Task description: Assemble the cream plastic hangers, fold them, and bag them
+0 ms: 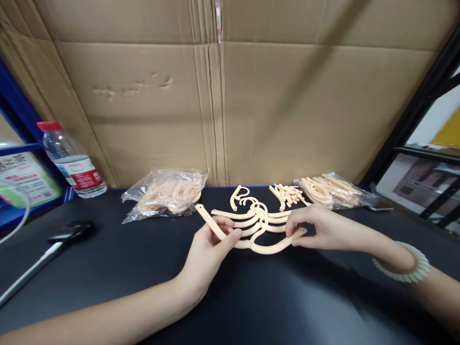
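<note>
A cream plastic hanger (269,249) with a curved hook is held level above the black table by both hands. My left hand (212,247) pinches its left arm between thumb and fingers, and that arm's holed tip points up and left. At the other end, my right hand (316,227) grips the right arm near its tip. Just behind lie several similar hangers (246,224), stacked with their hooks overlapping. Loose cream pieces (287,195) form a small pile further back, and a separate hook-shaped piece (237,197) lies left of it.
Clear plastic bags of cream parts lie at the back left (168,194) and back right (332,190). A red-capped bottle (79,167) stands far left, near a black device (72,231) with a white cable. Cardboard (143,96) rises behind the table (251,297).
</note>
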Motion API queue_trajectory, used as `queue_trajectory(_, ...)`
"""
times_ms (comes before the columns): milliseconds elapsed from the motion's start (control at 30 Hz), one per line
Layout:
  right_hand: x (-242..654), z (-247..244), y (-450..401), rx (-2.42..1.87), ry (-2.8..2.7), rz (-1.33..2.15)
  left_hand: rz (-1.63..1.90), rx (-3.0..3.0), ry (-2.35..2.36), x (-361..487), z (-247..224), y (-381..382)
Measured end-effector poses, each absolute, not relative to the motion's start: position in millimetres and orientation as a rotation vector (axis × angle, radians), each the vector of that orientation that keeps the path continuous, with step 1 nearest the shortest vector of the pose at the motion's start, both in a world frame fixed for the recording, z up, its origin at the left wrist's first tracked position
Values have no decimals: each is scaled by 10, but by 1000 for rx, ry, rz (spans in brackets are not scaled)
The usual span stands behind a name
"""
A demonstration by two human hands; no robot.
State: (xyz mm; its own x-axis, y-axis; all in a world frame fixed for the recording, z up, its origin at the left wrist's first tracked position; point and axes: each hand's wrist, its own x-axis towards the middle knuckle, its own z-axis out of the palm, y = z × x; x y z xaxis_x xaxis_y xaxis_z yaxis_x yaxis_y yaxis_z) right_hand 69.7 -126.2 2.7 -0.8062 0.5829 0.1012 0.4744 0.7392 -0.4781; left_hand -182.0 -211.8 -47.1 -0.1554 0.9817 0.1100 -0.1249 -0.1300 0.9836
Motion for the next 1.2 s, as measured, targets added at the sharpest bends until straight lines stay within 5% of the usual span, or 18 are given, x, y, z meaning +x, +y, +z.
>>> queue_trajectory(167,732,-47,-1196,-870,-2779,255,1647,1237,1244,-1867,-506,-2109)
queue_trajectory(367,742,-52,-1176,-883,-2803,201,1735,1777,1506,-1902,-460,-2216)
queue_trajectory(567,744,-25,-1213,-891,-2820,192,1334,2521,1317,-1846,-357,-2324)
queue_trajectory(900,766,-12,-1168,-918,-2796,127,816,2628,1436,-1816,-415,-2326)
queue_trajectory(1000,639,72,-1373,-765,-2666,339,819,2630,1428,-1812,-419,-2323)
queue_trajectory(1200,256,-114,-2001,-154,-2475,1473,809,2676,1378,-1809,-420,-2306)
